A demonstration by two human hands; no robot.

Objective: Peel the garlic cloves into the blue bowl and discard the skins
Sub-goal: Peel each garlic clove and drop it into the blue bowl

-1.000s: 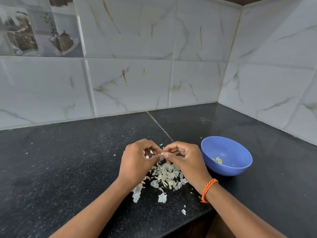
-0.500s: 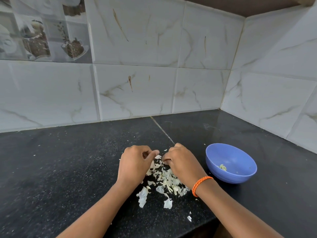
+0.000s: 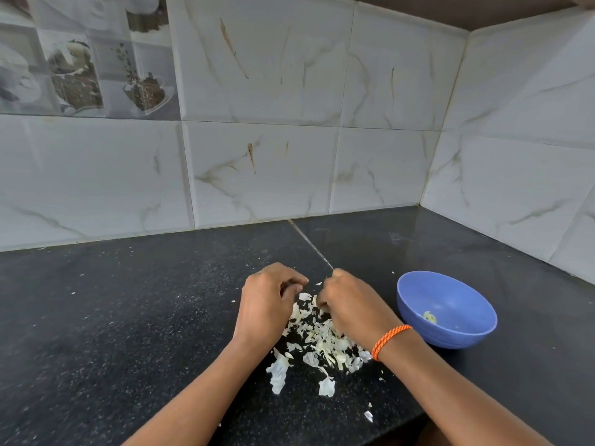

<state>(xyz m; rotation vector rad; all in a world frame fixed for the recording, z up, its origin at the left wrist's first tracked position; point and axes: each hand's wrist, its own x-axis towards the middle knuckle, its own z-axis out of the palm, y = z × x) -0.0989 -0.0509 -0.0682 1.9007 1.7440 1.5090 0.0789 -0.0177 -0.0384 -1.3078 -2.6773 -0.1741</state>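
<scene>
My left hand [image 3: 267, 304] hovers low over the black counter with its fingers curled in, pinching a small garlic clove that is mostly hidden. Just to its right, my right hand [image 3: 351, 307], with an orange thread band on the wrist, has its fingers bent down into the pile of garlic skins [image 3: 322, 341]; its fingertips are hidden. A narrow gap separates the two hands. The blue bowl [image 3: 463, 294] stands to the right of my right hand, with one peeled garlic piece [image 3: 429, 317] inside.
The black granite counter [image 3: 128, 317] runs into a corner of white marble-look wall tiles [image 3: 257, 172] behind and to the right. Loose skin scraps [image 3: 368, 415] lie near the counter's front edge. A seam in the counter [image 3: 309, 243] runs back toward the wall.
Both hands have dropped from a raised pinch down onto the skin pile and drawn slightly apart. The camera has tilted upward, so everything sits lower in view.
</scene>
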